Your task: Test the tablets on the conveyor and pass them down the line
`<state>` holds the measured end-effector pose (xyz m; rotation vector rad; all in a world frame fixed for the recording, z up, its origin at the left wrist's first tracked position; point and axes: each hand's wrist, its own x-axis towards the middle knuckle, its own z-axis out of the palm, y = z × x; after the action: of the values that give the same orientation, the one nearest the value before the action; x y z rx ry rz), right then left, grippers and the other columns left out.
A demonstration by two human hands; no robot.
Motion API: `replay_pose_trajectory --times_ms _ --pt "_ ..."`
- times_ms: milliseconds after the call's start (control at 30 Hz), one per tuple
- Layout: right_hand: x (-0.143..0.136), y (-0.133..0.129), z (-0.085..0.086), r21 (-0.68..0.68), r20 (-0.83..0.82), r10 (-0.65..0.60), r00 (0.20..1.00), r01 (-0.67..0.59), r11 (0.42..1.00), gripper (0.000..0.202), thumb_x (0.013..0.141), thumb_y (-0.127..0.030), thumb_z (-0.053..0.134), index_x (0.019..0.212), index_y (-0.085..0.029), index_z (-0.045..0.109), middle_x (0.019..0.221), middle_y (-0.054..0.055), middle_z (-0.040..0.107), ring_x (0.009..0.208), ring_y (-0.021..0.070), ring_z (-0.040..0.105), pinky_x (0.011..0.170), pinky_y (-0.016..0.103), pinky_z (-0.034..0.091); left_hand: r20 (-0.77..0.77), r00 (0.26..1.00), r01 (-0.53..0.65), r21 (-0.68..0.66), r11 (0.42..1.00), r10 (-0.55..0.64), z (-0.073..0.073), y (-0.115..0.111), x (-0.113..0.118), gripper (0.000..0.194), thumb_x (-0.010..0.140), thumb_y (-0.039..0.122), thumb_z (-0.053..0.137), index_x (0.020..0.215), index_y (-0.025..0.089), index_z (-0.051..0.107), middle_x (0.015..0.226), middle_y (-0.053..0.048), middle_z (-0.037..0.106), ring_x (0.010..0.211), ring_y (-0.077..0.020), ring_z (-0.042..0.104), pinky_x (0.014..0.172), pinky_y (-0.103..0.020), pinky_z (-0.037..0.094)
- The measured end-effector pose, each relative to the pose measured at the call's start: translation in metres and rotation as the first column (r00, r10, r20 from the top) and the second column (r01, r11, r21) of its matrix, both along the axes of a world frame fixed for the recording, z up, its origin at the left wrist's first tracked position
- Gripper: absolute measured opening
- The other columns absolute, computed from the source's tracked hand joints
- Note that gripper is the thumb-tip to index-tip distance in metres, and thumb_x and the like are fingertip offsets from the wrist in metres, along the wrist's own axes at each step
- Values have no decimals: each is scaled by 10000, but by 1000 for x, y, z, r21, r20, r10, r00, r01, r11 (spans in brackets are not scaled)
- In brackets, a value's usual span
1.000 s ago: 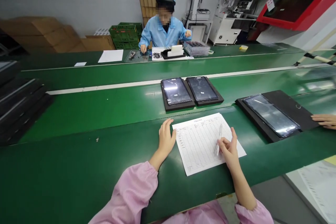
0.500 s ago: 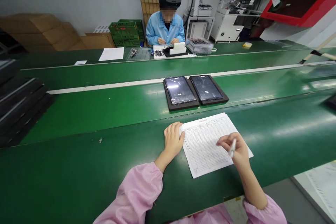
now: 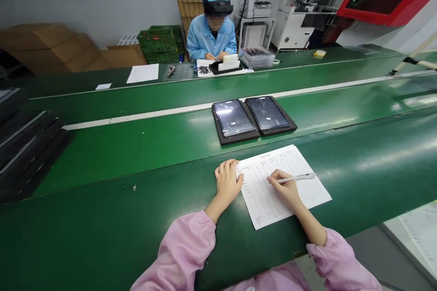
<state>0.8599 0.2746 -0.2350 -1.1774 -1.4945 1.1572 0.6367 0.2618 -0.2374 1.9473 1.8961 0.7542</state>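
Green conveyor belts (image 3: 136, 145) run across a factory floor, where I sit at the nearest lane with a printed form (image 3: 285, 184) lying flat before me. My left hand (image 3: 228, 183) rests palm down on the belt, fingers loose and holding nothing, touching the sheet's left edge. My right hand (image 3: 286, 188) lies on the paper, fingers pinched around a white pen (image 3: 296, 178) whose barrel points off to the right. Beyond the form, two dark tablets (image 3: 252, 117) sit side by side in black trays on the middle belt. Across the far lane, a person in a blue coat (image 3: 211, 38) works at a bench.
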Motion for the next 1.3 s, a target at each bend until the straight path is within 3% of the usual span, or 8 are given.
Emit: replay_pose_trajectory --times_ms 200,300,500,633,800,1033,1233,1300 --pt "-32 -13 -5 -17 59 62 996 -61 998 512 711 -590 812 589 -214 487 523 -27 480 494 132 425 483 246 325 -24 1000 16 -32 999 -17 2 1 1 435 880 207 603 1312 240 557 1363 -110 560 1306 -325 455 1109 -539 339" --pt "-44 -18 -8 -27 77 55 995 -53 998 546 758 -579 764 544 -219 413 494 -36 431 488 123 395 495 247 313 -27 999 40 -78 996 -42 4 2 -2 458 889 228 608 1341 219 533 1407 -133 520 1340 -334 425 1131 -559 314" --pt "-47 -18 -11 -47 96 45 994 -40 998 423 730 -513 751 579 -211 496 520 -18 495 488 130 416 479 241 306 -13 958 279 -212 937 -288 12 5 -19 951 638 396 900 1459 230 448 1534 -181 391 1441 -397 307 1182 -598 236" --pt "-48 -17 -12 -24 108 8 994 -5 1000 445 712 -486 736 515 -216 443 475 -29 447 477 125 394 482 244 294 -18 935 338 -260 905 -354 16 6 -21 1044 589 443 928 1483 240 429 1607 -196 269 1482 -442 213 1187 -652 169" --pt "-29 -9 -7 33 82 -156 984 154 987 453 739 -500 718 512 -218 445 471 -34 433 481 127 402 509 256 330 -26 931 341 -300 891 -365 19 6 -19 1063 619 473 917 1511 215 398 1615 -211 247 1498 -436 185 1201 -642 146" --pt "22 15 2 63 4 -427 904 426 903 523 814 -646 656 602 -233 417 491 -23 488 458 125 435 472 235 342 -32 929 338 -332 881 -368 20 6 -18 1064 636 470 907 1523 202 384 1621 -220 227 1508 -420 161 1210 -624 128" --pt "8 33 -3 -48 67 -149 986 153 987 503 630 -636 813 656 -209 550 533 11 578 468 163 515 460 254 396 -12 930 344 -333 878 -368 21 7 -19 1064 628 454 901 1528 232 379 1626 -203 219 1506 -434 152 1204 -635 125" --pt "-1 33 -7 -66 88 -78 993 84 994 487 642 -613 798 607 -212 525 503 2 546 456 153 484 464 256 378 -5 931 343 -330 880 -364 20 6 -19 1067 619 450 901 1528 253 377 1629 -189 219 1503 -438 155 1202 -640 123"
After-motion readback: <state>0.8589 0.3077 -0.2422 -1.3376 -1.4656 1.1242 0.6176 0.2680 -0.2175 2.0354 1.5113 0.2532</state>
